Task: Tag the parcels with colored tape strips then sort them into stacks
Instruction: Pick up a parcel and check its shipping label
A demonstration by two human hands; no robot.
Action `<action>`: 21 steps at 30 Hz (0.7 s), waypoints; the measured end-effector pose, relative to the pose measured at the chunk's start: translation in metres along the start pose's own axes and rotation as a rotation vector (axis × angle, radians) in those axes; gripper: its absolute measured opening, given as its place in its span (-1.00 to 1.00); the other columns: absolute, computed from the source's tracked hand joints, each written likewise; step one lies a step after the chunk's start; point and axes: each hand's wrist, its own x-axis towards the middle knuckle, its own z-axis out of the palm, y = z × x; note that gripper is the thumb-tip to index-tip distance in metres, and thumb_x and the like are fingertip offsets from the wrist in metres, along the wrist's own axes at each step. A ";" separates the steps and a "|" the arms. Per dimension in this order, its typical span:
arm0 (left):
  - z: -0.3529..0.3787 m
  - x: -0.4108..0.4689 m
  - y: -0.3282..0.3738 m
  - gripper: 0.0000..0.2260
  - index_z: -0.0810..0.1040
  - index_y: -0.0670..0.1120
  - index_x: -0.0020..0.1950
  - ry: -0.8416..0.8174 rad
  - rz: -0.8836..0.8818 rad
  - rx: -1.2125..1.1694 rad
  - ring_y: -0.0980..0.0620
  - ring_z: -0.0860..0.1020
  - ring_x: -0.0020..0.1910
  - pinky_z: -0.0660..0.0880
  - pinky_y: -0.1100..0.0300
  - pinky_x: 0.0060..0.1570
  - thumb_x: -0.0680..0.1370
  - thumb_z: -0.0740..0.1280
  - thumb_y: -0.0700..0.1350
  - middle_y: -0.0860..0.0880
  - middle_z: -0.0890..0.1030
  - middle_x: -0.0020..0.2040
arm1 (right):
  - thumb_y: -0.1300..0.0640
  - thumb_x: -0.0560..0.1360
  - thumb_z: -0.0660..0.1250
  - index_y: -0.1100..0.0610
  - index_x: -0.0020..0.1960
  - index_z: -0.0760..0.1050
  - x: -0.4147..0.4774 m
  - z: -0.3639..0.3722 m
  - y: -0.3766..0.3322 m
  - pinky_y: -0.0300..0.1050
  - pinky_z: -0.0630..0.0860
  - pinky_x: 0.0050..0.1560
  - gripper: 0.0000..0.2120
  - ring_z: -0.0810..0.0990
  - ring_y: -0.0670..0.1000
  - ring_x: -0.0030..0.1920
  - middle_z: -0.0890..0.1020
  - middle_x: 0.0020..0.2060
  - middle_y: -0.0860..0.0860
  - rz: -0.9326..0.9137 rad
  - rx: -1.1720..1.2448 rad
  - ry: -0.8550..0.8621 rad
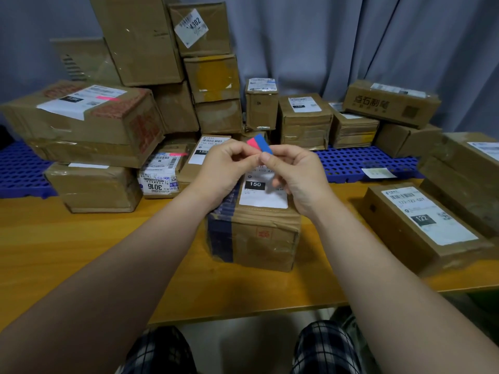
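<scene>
At the near edge we see the wooden table (108,252). Centred on it sits the parcel marked 150 (259,238), sealed, its contents not visible. Above it the left hand (224,171) and right hand (294,174) meet, both pinching the colored tape strips (263,144), one pink and one blue, and they cover the top of the parcel's label. The parcel marked 122 (421,225) lies to the right. Behind, a blue perforated mat (351,163) carries stacked cartons; the large left carton (81,122) bears a pink strip. A grey curtain (324,36) closes the rear.
</scene>
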 end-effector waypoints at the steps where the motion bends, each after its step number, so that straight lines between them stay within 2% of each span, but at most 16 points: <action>1: -0.004 0.000 0.001 -0.99 0.63 -0.11 -0.13 0.010 -0.014 -0.008 0.10 0.54 -0.18 0.48 0.35 -0.15 0.48 0.41 -0.21 -0.21 0.59 -0.07 | 0.25 0.48 0.40 0.21 0.03 0.60 0.001 0.005 0.002 -0.35 0.34 -0.58 -0.87 0.44 -0.09 -0.56 0.66 -0.20 0.08 -0.003 0.011 0.010; 4: -0.013 0.000 0.004 -0.95 0.65 -0.11 -0.09 0.018 -0.050 -0.038 0.16 0.58 -0.14 0.46 0.37 -0.10 0.51 0.39 -0.19 -0.13 0.64 -0.07 | 0.25 0.50 0.39 0.24 0.09 0.59 0.005 0.015 0.003 -0.34 0.34 -0.56 -0.82 0.45 -0.11 -0.54 0.66 -0.18 0.10 -0.016 0.020 0.045; 7: -0.018 -0.001 0.009 -0.92 0.66 -0.02 -0.15 0.037 -0.059 -0.030 0.17 0.59 -0.10 0.46 0.31 -0.04 0.51 0.40 -0.16 -0.03 0.63 -0.05 | 0.24 0.53 0.35 0.20 0.06 0.60 0.005 0.018 -0.001 -0.36 0.35 -0.52 -0.87 0.47 -0.14 -0.53 0.67 -0.14 0.11 -0.050 -0.053 0.049; 12: -0.021 -0.002 0.017 -0.91 0.64 0.08 -0.20 0.082 -0.003 0.138 0.12 0.55 -0.04 0.41 0.29 -0.04 0.49 0.42 -0.09 0.03 0.55 -0.05 | 0.12 0.51 0.39 0.22 0.01 0.63 0.002 0.018 -0.017 -0.32 0.31 -0.56 -0.83 0.49 -0.12 -0.52 0.69 -0.16 0.12 -0.090 -0.182 0.007; 14: -0.019 -0.003 0.021 -0.89 0.63 0.09 -0.23 0.081 0.017 0.148 0.13 0.53 -0.06 0.40 0.31 -0.06 0.48 0.43 -0.09 0.08 0.51 -0.10 | 0.18 0.49 0.41 0.27 0.00 0.61 0.001 0.019 -0.023 -0.38 0.32 -0.55 -0.84 0.49 -0.19 -0.52 0.67 -0.19 0.14 -0.104 -0.188 -0.009; 17: -0.018 -0.005 0.025 -0.90 0.64 0.06 -0.20 0.079 0.022 0.136 0.16 0.53 -0.05 0.39 0.33 -0.05 0.50 0.41 -0.09 0.06 0.53 -0.06 | 0.27 0.51 0.37 0.34 0.00 0.59 0.001 0.016 -0.031 -0.41 0.32 -0.56 -0.87 0.50 -0.22 -0.52 0.64 -0.21 0.17 -0.119 -0.197 -0.027; 21: -0.016 -0.006 0.026 -0.89 0.65 0.05 -0.18 0.069 -0.058 0.017 0.06 0.58 -0.05 0.49 0.13 0.07 0.53 0.38 -0.06 -0.03 0.63 -0.02 | 0.27 0.53 0.34 0.25 -0.06 0.60 0.005 0.009 -0.034 -0.41 0.31 -0.56 -0.93 0.47 -0.15 -0.56 0.65 -0.24 0.10 -0.126 -0.259 -0.031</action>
